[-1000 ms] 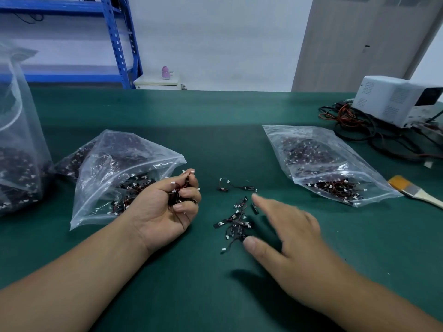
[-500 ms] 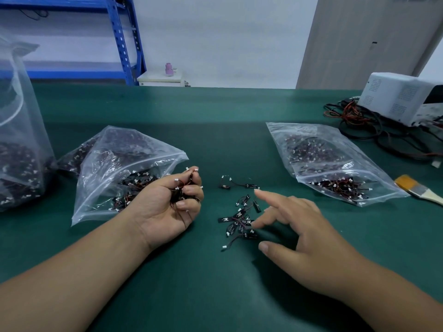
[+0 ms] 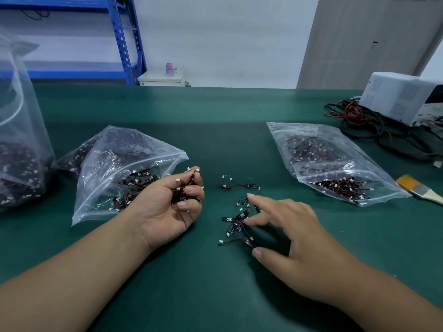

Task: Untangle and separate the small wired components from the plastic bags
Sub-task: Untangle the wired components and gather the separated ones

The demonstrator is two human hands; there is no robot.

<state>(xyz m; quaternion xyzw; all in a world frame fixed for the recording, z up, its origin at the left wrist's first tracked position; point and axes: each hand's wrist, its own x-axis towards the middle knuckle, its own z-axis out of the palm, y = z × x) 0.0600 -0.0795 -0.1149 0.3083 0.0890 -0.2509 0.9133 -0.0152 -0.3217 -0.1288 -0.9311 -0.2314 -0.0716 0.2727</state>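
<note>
The green table (image 3: 215,295) is seen from near edge to far edge. A tall clear bag (image 3: 21,152) of wired components is stood at its left edge. A second bag (image 3: 119,164) is laid just beside it, and a third bag (image 3: 323,159) toward the right edge. A white box (image 3: 402,97) is set at the far right corner. The left hand (image 3: 167,207) is rested palm up at the second bag's mouth, fingers curled. The right hand (image 3: 294,236) is spread, nothing gripped. A brush (image 3: 419,189) is laid by the right edge. Loose wired components (image 3: 237,219) at mid-table are touched by the right index fingertip. A small clump of wired components (image 3: 184,190) is enclosed by the left fingers.
</note>
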